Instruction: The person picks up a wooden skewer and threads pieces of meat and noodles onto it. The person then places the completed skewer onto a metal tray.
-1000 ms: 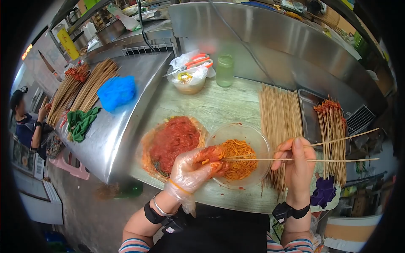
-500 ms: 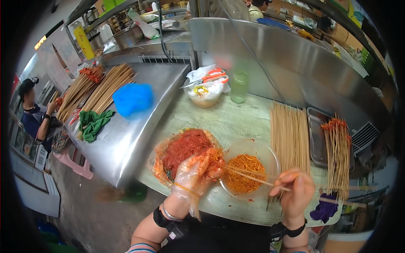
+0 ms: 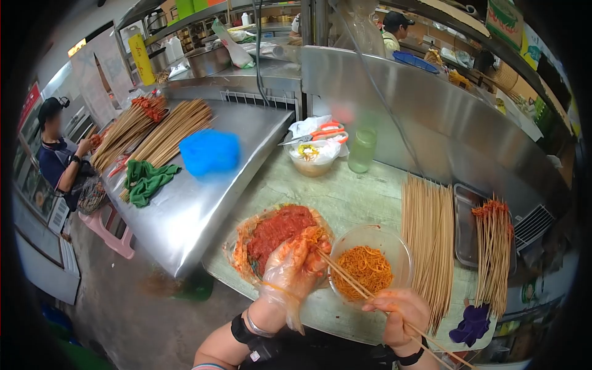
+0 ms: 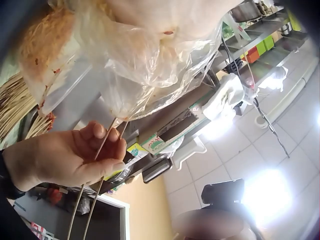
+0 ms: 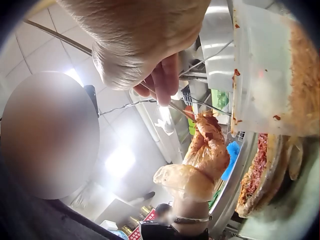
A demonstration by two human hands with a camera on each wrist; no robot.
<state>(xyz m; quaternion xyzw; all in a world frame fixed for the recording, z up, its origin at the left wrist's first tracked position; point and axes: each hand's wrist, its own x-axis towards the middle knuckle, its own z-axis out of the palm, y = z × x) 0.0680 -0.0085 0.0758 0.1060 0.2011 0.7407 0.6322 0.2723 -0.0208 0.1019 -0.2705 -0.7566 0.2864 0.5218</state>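
Observation:
In a clear plastic glove smeared red, my left hand point(image 3: 287, 268) closes round a small lump of red meat and orange shreds at the skewer tips; the glove and fingers hide most of it. My bare right hand point(image 3: 404, 311) grips two thin bamboo skewers point(image 3: 346, 279) along their length, their tips running into the left hand and their tail ends reaching back past the right wrist. Beneath the left hand lies a mound of red minced meat point(image 3: 277, 229) on a plastic bag. A clear bowl point(image 3: 404, 250) of orange shreds point(image 3: 364, 269) stands between the hands.
Bare skewers point(image 3: 427, 246) lie right of the bowl, beside a metal tray point(image 3: 464, 243) and finished skewers point(image 3: 493, 246). A purple cloth point(image 3: 470, 325) is at the front edge. Behind stand scissors point(image 3: 327, 131) over a tub and a green glass point(image 3: 362, 151). Another person point(image 3: 58, 151) works at left.
The skewers, spread apart in the right hand a second ago, now run together into the left hand. The right hand has moved down and closer, and the view has swung.

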